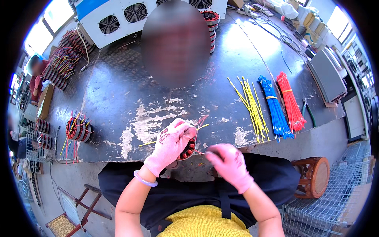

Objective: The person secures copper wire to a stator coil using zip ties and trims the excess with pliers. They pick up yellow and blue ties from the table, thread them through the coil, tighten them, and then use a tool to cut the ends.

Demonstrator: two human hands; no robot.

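My left hand, in a pink glove, is closed around a ring-shaped stator with dark red windings, at the table's front edge. The glove hides much of the ring. Fine reddish wires stick up from it, and a yellow wire shows on both sides of my left hand. To the right of the stator my right hand, also pink-gloved, has its fingers curled together. A thin wire runs from the stator to these fingertips, which are slightly blurred by motion.
Yellow wires, a blue wire bundle, a red wire bundle and pliers lie to the right. Wired stators stand at left, with more stacked behind. A white fan-fitted machine stands at the back.
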